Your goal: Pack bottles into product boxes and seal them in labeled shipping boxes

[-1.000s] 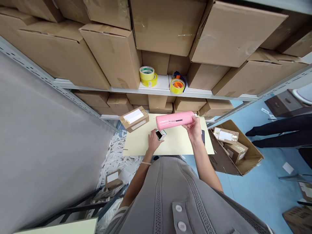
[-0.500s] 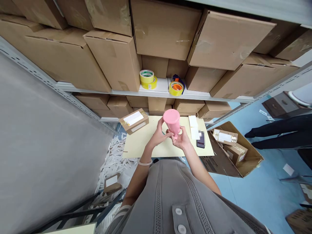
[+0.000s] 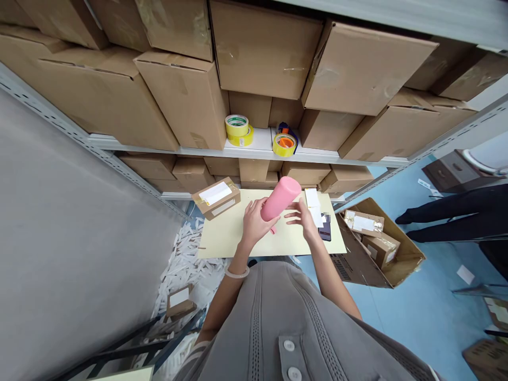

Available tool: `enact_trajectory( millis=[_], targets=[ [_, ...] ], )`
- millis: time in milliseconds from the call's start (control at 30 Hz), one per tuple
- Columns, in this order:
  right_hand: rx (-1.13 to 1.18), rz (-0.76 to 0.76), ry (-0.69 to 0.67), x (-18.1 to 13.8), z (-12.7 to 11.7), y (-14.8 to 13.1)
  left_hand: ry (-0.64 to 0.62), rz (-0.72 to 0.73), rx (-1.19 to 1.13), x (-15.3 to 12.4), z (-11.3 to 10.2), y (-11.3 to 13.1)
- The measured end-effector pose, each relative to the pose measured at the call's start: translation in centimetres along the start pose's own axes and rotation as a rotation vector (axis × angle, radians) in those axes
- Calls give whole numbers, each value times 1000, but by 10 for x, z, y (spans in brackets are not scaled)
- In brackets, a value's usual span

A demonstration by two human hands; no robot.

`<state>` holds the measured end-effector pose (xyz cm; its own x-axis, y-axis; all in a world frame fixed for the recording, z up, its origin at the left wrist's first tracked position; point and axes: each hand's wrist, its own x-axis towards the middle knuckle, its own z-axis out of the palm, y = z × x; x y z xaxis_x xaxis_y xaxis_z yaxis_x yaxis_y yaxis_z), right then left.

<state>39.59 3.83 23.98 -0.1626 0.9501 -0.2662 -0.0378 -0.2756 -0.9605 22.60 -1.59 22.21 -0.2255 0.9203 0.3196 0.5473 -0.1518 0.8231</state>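
Above counter point(image 3: 222, 238), L hand point(image 3: 254, 225) grips tilted pink bottle point(image 3: 280, 198) near its base; R hand point(image 3: 304, 219) spread loose beside. Looks rigid, smooth, prob. slippery: best wrapped mid-body.

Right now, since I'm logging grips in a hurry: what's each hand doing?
Left hand: closed around the pink bottle.
Right hand: open, fingers spread beside the bottle, holding nothing.
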Motion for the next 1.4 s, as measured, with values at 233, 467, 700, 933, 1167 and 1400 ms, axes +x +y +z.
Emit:
enact_trajectory(
  millis=[233, 467, 700, 933, 1167, 1400],
  targets=[
    [-244, -270, 67, -12, -3, -40, 102, 157, 226, -1, -1, 0],
    [42, -231, 116, -13, -1, -31, 270, 42, 183, 3, -8, 2],
    [144, -332, 43, -15, -6, -28, 183, -231, -295, 6, -3, -23],
    [-226, -608, -120, -18, 7, -13, -191, -398, -963, 0, 16, -13],
    [-469, -611, -260, -19, 7, -15, 20, -492, -1103, 0, 3, -11],
    [-179, -303, -263, -11, -12, -5, 135, -393, -1079, -3, -3, -14]
  ],
)
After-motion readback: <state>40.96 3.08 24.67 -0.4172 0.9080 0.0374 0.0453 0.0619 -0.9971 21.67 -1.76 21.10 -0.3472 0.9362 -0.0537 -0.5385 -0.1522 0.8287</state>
